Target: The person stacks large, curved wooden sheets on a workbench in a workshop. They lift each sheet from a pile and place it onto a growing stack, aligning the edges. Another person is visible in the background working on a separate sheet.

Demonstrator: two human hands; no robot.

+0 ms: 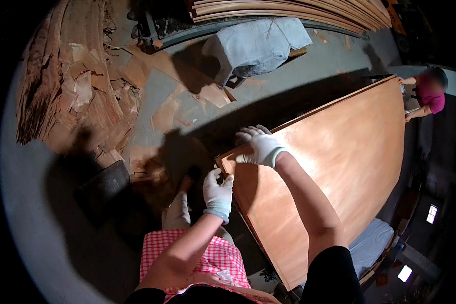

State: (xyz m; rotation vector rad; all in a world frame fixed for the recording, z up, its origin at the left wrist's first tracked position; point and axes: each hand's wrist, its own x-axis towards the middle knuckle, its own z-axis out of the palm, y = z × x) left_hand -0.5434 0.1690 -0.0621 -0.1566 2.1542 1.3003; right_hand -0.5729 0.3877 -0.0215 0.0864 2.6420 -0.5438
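A large reddish-brown wood veneer sheet lies broad and flat on my right, its near-left corner close to my hands. My left hand, in a white glove, is closed beside that corner, thumb and fingers curled together; what sits between them is hidden. Over the sheet's far-left edge, my right hand is open in a matching glove, its fingers spread and holding nothing. Whether its palm touches the wood I cannot tell. At the sheet's far end a co-worker in a magenta top has both hands at the edge.
A heap of torn veneer strips lies on the floor at the left, with scraps scattered nearby. A pale wrapped block stands beyond the sheet. Behind it are stacked long wooden strips. A dark box sits to my left.
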